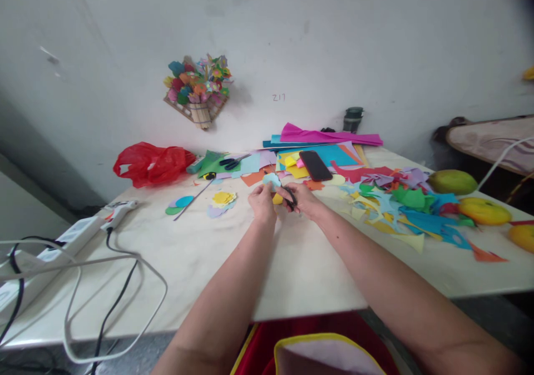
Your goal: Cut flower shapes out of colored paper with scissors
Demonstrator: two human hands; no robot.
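Note:
Over the middle of the table, my left hand [262, 200] pinches a small light blue paper piece [271, 179] with a scalloped edge. My right hand [303, 198] is closed round the dark handles of a pair of scissors [291, 197], close beside the paper. The blades are mostly hidden, so I cannot tell whether they touch it. Below the hands shows a bit of yellow paper [277, 198]. To the left lie yellow scalloped paper cutouts [223, 198] on lilac and light blue ones. Farther left are a blue paper circle [184, 201] and a green one [173, 209].
A phone [316, 166] lies on coloured sheets at the back. Paper scraps [400, 202] cover the right side beside several mangoes [484, 210]. A second pair of scissors [233, 162] and a red plastic bag [152, 163] are back left. Cables trail from power strips [75, 236].

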